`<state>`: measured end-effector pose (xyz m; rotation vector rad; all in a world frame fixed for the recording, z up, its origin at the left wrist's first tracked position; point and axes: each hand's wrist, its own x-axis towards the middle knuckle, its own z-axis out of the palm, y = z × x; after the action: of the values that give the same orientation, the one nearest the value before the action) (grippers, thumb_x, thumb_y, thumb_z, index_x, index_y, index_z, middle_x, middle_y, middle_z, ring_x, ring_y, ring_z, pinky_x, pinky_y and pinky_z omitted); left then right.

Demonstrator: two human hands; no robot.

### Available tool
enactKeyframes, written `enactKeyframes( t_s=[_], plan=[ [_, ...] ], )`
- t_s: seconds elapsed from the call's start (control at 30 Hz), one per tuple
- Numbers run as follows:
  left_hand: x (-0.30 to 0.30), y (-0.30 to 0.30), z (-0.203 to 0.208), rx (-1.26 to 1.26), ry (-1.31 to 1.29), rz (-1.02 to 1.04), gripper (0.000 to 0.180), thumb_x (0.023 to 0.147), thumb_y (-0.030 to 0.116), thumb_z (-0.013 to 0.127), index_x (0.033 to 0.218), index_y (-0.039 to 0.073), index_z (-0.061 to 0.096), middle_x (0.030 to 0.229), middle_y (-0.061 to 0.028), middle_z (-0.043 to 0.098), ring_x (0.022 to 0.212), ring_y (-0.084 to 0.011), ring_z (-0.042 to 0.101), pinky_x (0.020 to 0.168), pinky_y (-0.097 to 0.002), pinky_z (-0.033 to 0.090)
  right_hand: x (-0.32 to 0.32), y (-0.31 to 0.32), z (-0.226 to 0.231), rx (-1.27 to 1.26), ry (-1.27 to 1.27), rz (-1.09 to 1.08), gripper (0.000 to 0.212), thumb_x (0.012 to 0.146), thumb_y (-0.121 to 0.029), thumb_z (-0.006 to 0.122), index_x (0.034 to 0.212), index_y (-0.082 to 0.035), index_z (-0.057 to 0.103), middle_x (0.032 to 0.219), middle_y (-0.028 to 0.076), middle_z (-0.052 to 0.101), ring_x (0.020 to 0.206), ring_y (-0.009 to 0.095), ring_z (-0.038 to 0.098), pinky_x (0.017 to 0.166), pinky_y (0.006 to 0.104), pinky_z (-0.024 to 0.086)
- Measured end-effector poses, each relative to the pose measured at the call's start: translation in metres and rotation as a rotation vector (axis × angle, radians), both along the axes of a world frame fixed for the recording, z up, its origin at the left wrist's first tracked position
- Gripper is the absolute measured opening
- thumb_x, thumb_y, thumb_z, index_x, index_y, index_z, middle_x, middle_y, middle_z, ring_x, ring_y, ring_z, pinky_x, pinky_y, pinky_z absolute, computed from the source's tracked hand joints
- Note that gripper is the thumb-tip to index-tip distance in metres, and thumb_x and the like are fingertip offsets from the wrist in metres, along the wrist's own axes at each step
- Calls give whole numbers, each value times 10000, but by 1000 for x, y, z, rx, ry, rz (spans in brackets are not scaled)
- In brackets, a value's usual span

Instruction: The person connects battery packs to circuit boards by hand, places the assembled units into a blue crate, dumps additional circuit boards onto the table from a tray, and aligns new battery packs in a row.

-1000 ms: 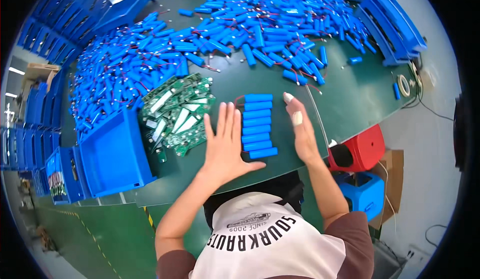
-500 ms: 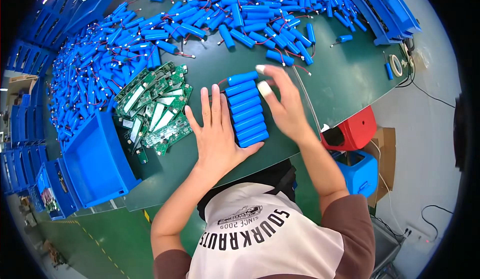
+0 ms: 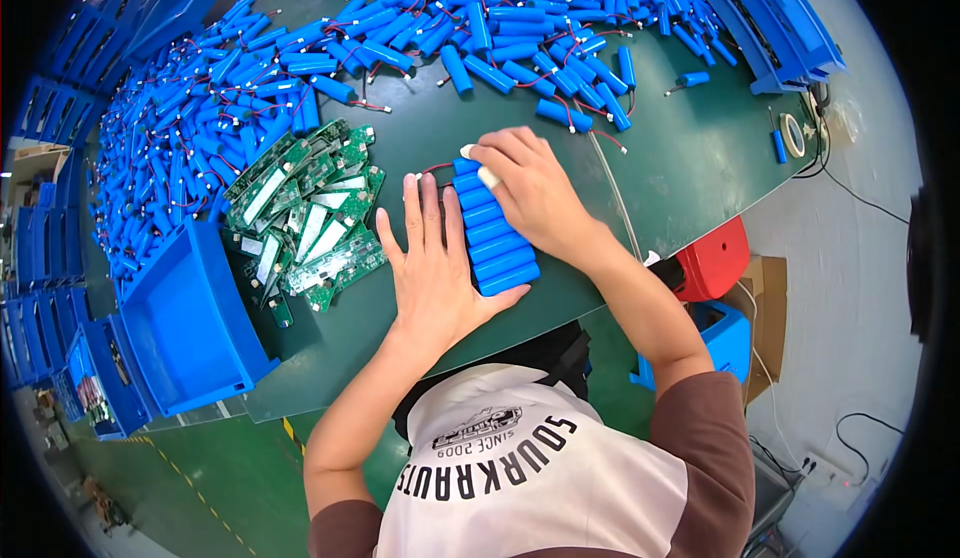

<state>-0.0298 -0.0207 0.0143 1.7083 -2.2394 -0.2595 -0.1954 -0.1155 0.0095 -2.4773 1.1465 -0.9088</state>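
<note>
Several blue cylindrical batteries [image 3: 497, 235] lie side by side in a row on the green table. My left hand [image 3: 436, 283] rests flat along the row's left side, fingers stretched out and thumb bent along its near end. Over the far end reaches my right hand [image 3: 540, 194], with white covers on the thumb and index fingertips. Those two fingertips straddle the farthest battery [image 3: 464, 166], whose right part is hidden under the hand. A thin red wire [image 3: 437, 167] runs out beside my left fingertips. Left of that hand lies a heap of green circuit boards [image 3: 335, 220].
A large pile of wired blue batteries [image 3: 390, 33] spreads across the far and left table. At the left edge stands a blue bin [image 3: 190, 318]; a blue rack [image 3: 770, 18] is far right, near a tape roll [image 3: 792, 135]. Red [image 3: 715, 258] and blue [image 3: 725, 338] stools stand below.
My right hand has moved left, from beside the row onto its far end, and its fingers have closed around the farthest battery. The left hand stays nearly still.
</note>
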Motion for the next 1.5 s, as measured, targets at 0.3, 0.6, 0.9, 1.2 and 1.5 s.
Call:
enactKeyframes(
  t_s=[0.3, 0.6, 0.9, 1.2, 1.5],
  plan=[
    [2, -8, 1, 18, -6, -44, 1250, 615, 695, 796, 1454, -128, 369, 1594, -321, 249, 1534, -401, 184, 1147, -646, 171, 2, 8, -9, -36, -2, -32, 375, 843, 10, 628, 1216, -15, 649, 1201, 126, 640, 1171, 320, 567, 1022, 431, 462],
    [3, -9, 1, -8, -20, -63, 1238, 628, 695, 788, 1429, -157, 382, 1582, -359, 230, 1531, -425, 173, 1163, -635, 156, 3, 9, -7, -44, -6, -31, 347, 869, 30, 612, 1212, -15, 633, 1199, 138, 631, 1162, 341, 572, 1006, 438, 477],
    [1, -11, 2, -16, -50, -61, 1256, 610, 706, 801, 1405, -175, 388, 1569, -365, 247, 1517, -463, 179, 1169, -649, 145, 0, 6, -9, -63, -24, -13, 390, 834, 53, 611, 1217, -22, 624, 1200, 133, 634, 1157, 346, 571, 1024, 443, 454],
    [7, -13, -1, -25, -17, -99, 1250, 626, 717, 789, 1428, -150, 380, 1569, -359, 257, 1513, -453, 199, 1169, -609, 185, -31, -44, 26, -147, 454, -363, 315, 886, -89, 649, 1194, -33, 615, 1060, 149, 664, 1021, 339, 585, 902, 450, 478],
    [10, -9, -5, -36, -12, -80, 1272, 635, 735, 765, 1465, -137, 352, 1594, -324, 252, 1530, -414, 194, 1159, -681, 140, -73, -68, 65, 409, -540, -282, 277, 950, -100, 677, 1211, -10, 655, 1015, 113, 692, 793, 161, 700, 707, 280, 564]
  ],
)
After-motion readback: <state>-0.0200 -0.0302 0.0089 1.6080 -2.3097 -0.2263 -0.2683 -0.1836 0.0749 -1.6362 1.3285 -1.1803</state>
